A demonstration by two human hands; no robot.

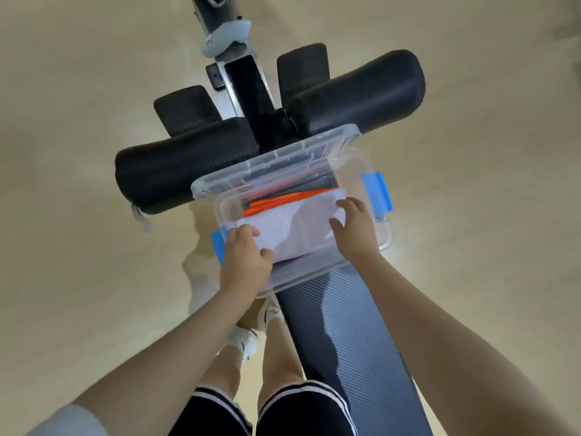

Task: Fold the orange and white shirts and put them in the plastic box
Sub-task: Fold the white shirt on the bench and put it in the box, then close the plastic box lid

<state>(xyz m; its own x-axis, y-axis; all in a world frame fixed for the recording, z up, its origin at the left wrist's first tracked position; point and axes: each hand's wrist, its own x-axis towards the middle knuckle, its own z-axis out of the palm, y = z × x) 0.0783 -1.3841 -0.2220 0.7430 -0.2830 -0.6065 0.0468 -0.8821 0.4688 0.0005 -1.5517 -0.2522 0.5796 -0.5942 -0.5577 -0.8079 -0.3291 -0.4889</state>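
While the plastic box (284,278) is standing on the padded worktop (355,357) of an exercise bench, both hands are reaching into it from the 6 o'clock side. The box is clear, with blue latches at its 3 o'clock (377,191) and 9 o'clock (217,242) ends, and its clear lid (276,158) is lying tilted over the 12 o'clock edge.

Inside the box, the white shirt (295,228) is lying folded on top. The orange shirt (283,201) is showing only as a thin strip just beyond it, toward 12 o'clock, so it seems to be lying under the white one.

The left hand (246,262) is resting at the 8 o'clock corner of the white shirt, with its fingers (248,231) curled loosely and touching the cloth; it is pressing on the shirt more than gripping it, as far as I can tell. The right hand (355,228) is lying at the 3 o'clock edge of the shirt with its fingers (347,202) spread open and flat on the fabric, gripping nothing.

Two black roller pads (361,92) of the bench are lying beyond the box, toward 12 o'clock. The floor (78,215) around is pale beige.
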